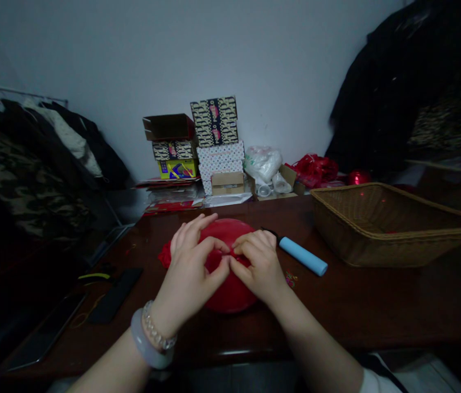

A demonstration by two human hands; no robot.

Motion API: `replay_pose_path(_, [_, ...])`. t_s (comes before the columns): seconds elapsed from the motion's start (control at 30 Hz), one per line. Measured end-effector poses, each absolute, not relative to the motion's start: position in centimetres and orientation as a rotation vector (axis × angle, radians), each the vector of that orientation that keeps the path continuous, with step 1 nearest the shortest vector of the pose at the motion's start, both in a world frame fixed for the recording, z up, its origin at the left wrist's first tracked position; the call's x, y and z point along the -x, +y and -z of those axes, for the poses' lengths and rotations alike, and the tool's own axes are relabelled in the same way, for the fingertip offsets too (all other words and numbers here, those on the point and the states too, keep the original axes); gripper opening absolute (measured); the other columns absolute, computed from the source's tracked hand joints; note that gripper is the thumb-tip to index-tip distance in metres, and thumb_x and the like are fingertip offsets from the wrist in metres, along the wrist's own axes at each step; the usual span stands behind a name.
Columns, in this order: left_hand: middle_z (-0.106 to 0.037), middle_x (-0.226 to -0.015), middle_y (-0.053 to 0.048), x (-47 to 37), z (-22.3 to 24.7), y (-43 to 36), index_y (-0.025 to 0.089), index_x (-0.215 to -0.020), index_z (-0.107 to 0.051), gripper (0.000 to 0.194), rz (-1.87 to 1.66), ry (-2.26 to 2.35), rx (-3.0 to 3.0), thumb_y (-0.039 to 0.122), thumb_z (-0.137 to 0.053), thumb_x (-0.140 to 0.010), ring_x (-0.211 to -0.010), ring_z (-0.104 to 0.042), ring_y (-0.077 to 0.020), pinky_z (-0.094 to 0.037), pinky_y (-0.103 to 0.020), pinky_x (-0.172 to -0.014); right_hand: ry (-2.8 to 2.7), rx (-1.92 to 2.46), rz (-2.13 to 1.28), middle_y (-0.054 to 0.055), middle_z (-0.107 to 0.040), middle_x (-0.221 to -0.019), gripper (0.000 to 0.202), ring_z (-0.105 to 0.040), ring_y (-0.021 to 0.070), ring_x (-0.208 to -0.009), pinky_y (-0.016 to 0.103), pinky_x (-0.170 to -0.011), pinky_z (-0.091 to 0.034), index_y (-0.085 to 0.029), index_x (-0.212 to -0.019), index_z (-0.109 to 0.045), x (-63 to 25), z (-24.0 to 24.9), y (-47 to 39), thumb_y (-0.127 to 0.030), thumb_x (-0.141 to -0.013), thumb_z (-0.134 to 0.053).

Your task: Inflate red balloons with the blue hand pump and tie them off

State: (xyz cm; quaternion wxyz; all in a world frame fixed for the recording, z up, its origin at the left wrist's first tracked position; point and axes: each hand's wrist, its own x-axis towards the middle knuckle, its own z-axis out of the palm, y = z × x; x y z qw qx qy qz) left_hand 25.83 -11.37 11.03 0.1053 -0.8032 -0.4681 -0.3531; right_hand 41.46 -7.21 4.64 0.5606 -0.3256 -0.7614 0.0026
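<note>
An inflated red balloon (230, 297), round and smooth, is in front of me over the middle of the table. My left hand (191, 259) pinches thumb and index finger together at its near side, with the other fingers raised. From the right, my right hand (257, 259) closes its thumb and index finger on a small red bit, seemingly the balloon's neck. The fingertips of both hands meet there and hide most of it. Beside my right hand lies a light blue cylinder (303, 255) with a black tip, like a hand pump. Crumpled red material (165, 255) shows behind my left hand.
A wicker basket (371, 240) stands at the right. Stacked boxes (220, 158), plastic bags (263, 164) and red wrapping (316, 170) line the wall. Tiny coloured loops (291, 279) lie near my right wrist. A dark tablet (48, 330) and a black flat object (115, 295) are left.
</note>
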Motion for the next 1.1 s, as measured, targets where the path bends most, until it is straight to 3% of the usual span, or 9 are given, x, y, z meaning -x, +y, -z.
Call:
replay_pose_path(0.3, [-0.047, -0.141, -0.003, -25.9, -11.0, -10.8, 0.026, -0.082, -0.067, 0.009, 0.940, -1.392, 2.374, 0.022, -0.065, -0.074, -0.134, -0.032, -0.0310, -0.018, -0.055, -0.110, -1.816, 0.778, 0.050, 0.001, -0.065, -0.085, 0.011, -0.052, 0.0196, -0.083, 0.040, -0.086, -0.032, -0.021, -0.074, -0.056, -41.3, -4.3, -7.2, -0.018, -0.081, -0.063])
replay_pose_path(0.43, [-0.053, -0.134, -0.005, -25.7, -10.8, -10.2, 0.026, -0.074, -0.066, 0.001, 0.910, -1.445, 2.364, 0.026, -0.067, -0.073, -0.131, -0.036, -0.0329, -0.019, -0.057, -0.108, -1.839, 0.784, 0.079, 0.002, -0.065, -0.085, 0.009, -0.053, 0.0198, -0.083, 0.040, -0.086, -0.031, -0.021, -0.075, -0.058, -41.1, -4.2, -7.1, -0.018, -0.082, -0.061])
replay_pose_path(0.73, [-0.060, -0.125, -0.005, -24.5, -11.2, -9.0, 0.025, -0.061, -0.067, 0.005, 0.829, -1.649, 2.553, 0.024, -0.069, -0.066, -0.123, -0.047, -0.0334, -0.022, -0.056, -0.108, -1.915, 0.749, 0.144, 0.000, -0.068, -0.085, 0.012, -0.053, 0.0192, -0.084, 0.043, -0.087, -0.028, -0.022, -0.075, -0.060, -40.4, -3.9, -7.2, -0.023, -0.088, -0.060])
replay_pose_path(0.9, [-0.057, -0.126, -0.010, -24.1, -10.9, -8.8, 0.022, -0.063, -0.065, 0.015, 1.181, -1.760, 2.715, 0.025, -0.058, -0.075, -0.120, -0.051, -0.0267, -0.036, -0.043, -0.103, -1.900, 0.734, 0.172, -0.001, -0.070, -0.089, 0.010, -0.054, 0.0204, -0.088, 0.045, -0.089, -0.025, -0.024, -0.081, -0.062, -40.8, -4.0, -7.3, -0.032, -0.086, -0.066])
replay_pose_path(1.1, [-0.055, -0.125, -0.011, -24.7, -10.0, -8.9, 0.020, -0.063, -0.061, 0.011, 1.442, -1.769, 2.541, 0.023, -0.058, -0.074, -0.119, -0.050, -0.0264, -0.034, -0.045, -0.105, -1.861, 0.743, 0.116, 0.000, -0.071, -0.091, 0.008, -0.054, 0.0211, -0.090, 0.045, -0.089, -0.026, -0.025, -0.080, -0.065, -41.2, -4.2, -6.9, -0.030, -0.086, -0.065])
